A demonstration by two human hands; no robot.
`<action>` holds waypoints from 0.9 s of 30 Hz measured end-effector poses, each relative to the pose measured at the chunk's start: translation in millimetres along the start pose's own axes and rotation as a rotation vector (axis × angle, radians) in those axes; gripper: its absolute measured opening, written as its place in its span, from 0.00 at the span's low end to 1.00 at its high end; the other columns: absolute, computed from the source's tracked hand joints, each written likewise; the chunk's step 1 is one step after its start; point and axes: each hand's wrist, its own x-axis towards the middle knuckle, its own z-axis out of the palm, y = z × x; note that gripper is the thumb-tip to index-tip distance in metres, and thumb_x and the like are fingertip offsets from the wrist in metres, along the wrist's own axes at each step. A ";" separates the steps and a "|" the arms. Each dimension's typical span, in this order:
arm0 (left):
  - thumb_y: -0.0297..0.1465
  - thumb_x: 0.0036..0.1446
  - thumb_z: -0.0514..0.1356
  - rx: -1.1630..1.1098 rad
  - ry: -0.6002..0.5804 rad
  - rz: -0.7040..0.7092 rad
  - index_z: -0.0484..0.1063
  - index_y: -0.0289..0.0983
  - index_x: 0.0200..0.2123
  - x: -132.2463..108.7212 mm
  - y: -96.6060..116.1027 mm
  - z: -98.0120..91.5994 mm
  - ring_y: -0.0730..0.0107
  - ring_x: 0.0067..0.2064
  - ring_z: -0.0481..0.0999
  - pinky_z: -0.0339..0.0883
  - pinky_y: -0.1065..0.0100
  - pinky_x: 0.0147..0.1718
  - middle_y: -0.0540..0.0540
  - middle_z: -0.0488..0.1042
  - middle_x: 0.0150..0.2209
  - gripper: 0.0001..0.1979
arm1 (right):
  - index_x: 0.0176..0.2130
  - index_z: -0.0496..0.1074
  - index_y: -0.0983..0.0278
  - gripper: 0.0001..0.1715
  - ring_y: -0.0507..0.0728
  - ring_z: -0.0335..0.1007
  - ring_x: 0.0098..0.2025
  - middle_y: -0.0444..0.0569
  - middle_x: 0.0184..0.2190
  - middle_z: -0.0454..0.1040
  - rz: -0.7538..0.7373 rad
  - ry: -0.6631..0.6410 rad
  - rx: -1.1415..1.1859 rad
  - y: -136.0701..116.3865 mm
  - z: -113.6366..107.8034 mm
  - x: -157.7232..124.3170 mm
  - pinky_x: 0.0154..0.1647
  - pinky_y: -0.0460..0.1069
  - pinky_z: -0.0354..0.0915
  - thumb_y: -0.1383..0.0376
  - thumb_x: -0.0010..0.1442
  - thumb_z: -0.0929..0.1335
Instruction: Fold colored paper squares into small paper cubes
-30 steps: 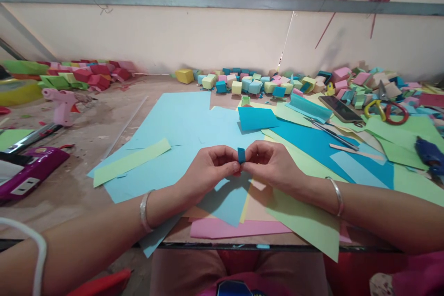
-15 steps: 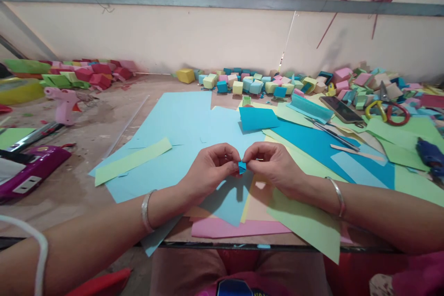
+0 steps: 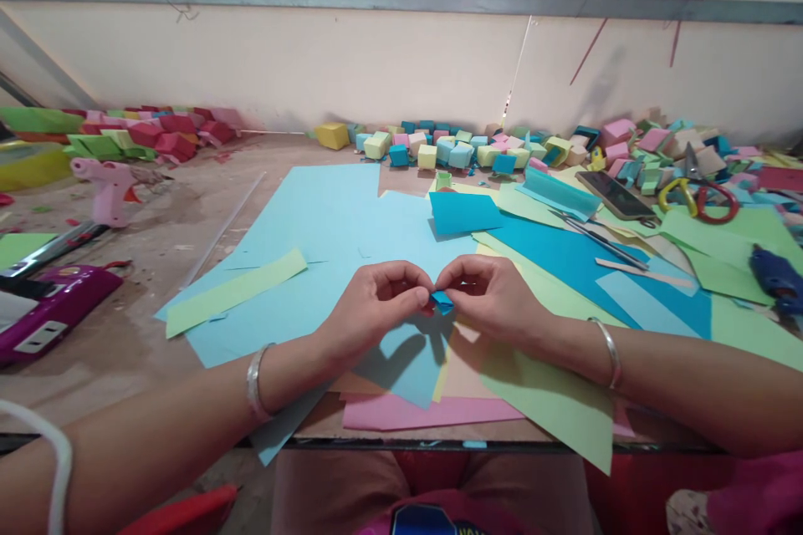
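Note:
Between my two hands is a small piece of folded blue paper (image 3: 442,301), pinched at its left side by my left hand (image 3: 392,297) and at its right by my right hand (image 3: 486,292). Thumbs and forefingers press on it, so part of the paper is hidden. Both hands hover above light blue sheets (image 3: 326,217), casting shadows on them. A green paper strip (image 3: 238,294) lies to the left of my left hand. Beyond my right hand, a darker blue piece (image 3: 467,213) rests on the pile.
Small paper boxes (image 3: 461,155) line the back. On the right lie yellow-and-red-handled scissors (image 3: 699,196), a phone (image 3: 615,195), open metal scissors (image 3: 606,242) and a dark blue glue gun (image 3: 778,277). A pink glue gun (image 3: 111,192) and a purple power strip (image 3: 56,309) occupy the left.
The small blue paper has turned and tilted between my fingertips, showing a flatter, wider face. Both hands keep their pinch in nearly the same place.

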 end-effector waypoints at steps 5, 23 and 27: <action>0.35 0.52 0.66 0.043 -0.002 -0.001 0.74 0.35 0.26 0.5 -0.4 -0.4 0.73 0.30 0.72 0.66 0.72 0.32 0.49 0.74 0.27 0.09 | 0.28 0.76 0.64 0.07 0.51 0.70 0.30 0.45 0.27 0.75 -0.122 0.030 -0.096 1.8 0.3 -2.6 0.30 0.46 0.68 0.72 0.47 0.67; 0.27 0.47 0.65 0.115 0.071 -0.050 0.73 0.33 0.28 3.0 -0.3 2.4 0.74 0.28 0.73 0.68 0.71 0.31 0.50 0.75 0.26 0.04 | 0.28 0.74 0.65 0.04 0.51 0.71 0.28 0.45 0.27 0.75 0.051 -0.029 -0.173 -8.7 -2.6 -2.0 0.28 0.46 0.70 0.66 0.49 0.70; 0.26 0.47 0.64 0.144 0.069 -0.039 0.75 0.33 0.29 1.4 -0.4 3.5 0.75 0.27 0.73 0.67 0.72 0.29 0.50 0.75 0.25 0.03 | 0.27 0.69 0.65 0.05 0.49 0.68 0.23 0.42 0.24 0.71 0.121 -0.057 -0.172 -9.6 -2.8 -2.4 0.23 0.45 0.67 0.67 0.47 0.70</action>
